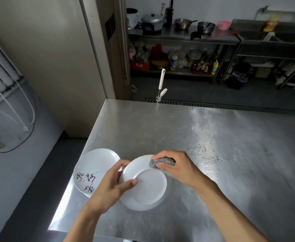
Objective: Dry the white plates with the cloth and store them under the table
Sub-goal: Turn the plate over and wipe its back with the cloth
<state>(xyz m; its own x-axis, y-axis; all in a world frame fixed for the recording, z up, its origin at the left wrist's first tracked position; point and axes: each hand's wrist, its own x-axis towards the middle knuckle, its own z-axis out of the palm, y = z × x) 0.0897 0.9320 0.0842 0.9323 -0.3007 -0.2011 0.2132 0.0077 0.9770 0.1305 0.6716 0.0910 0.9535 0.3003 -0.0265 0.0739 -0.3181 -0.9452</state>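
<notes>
Now: cloth (164, 162) on plate (148, 187), R hand (178, 167).

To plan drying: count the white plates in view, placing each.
2. A held plate in the left hand, cloth on its rim; a patterned plate on the table, left edge. Others may be hidden.
</notes>
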